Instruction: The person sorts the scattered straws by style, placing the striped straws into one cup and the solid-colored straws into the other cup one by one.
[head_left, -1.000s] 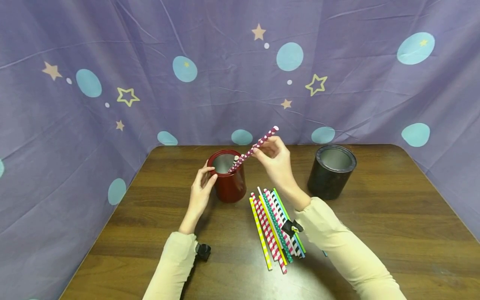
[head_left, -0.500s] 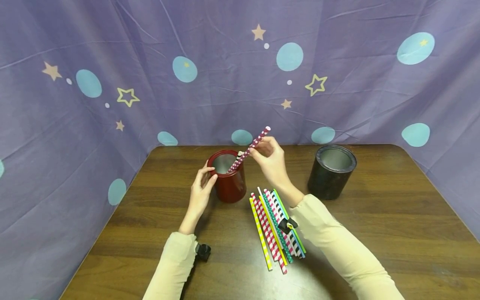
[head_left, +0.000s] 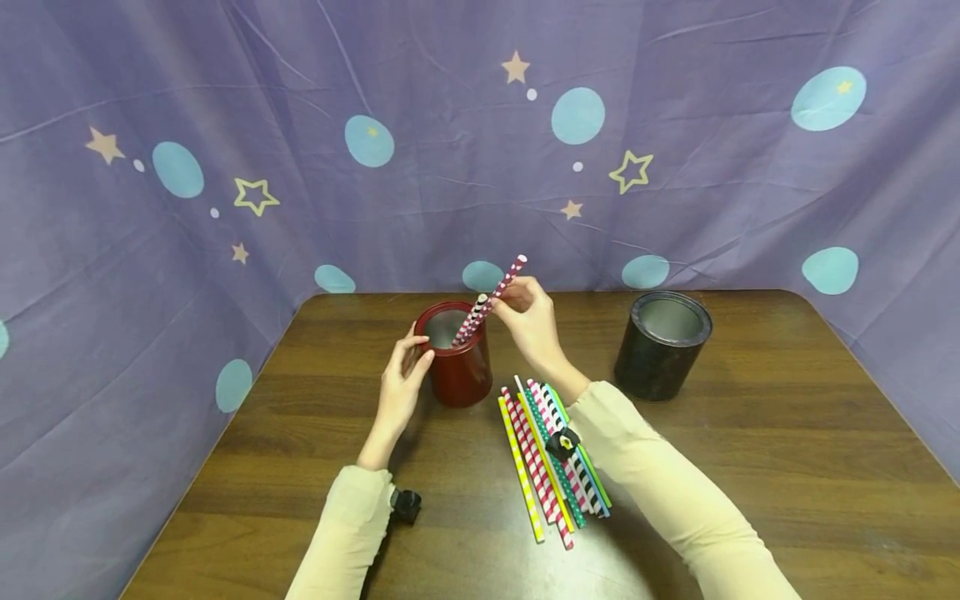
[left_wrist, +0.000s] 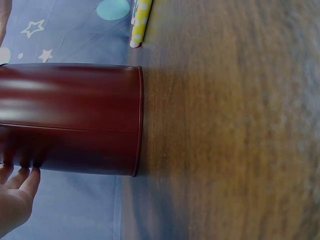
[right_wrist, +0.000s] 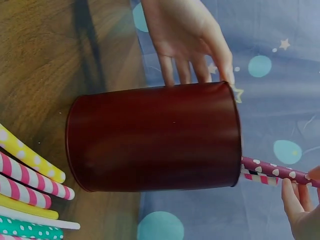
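My left hand (head_left: 401, 383) holds the red can (head_left: 461, 375) at its left side, fingers and thumb about the rim. In the right wrist view the fingers of that left hand (right_wrist: 187, 35) touch the can's side. My right hand (head_left: 532, 321) pinches a purple paper straw (head_left: 519, 265) with white hearts. The straw leans to the right, its lower end inside the can. Beside it, other striped straws, black-and-white and pink-and-white, poke out of the can; their lower parts are hidden. The right wrist view shows the purple straw (right_wrist: 270, 169) between thumb and fingers.
Several colourful paper straws (head_left: 528, 467) lie in a bunch on the wooden table (head_left: 787, 467), partly under the right forearm. A black can (head_left: 656, 358) stands at the back right. A purple curtain (head_left: 450, 192) with stars and dots hangs behind the table.
My right hand has moved a little left with the purple straw, which stands steeper now. Striped straws in the can show more clearly beside it. The left hand has stayed on the can.
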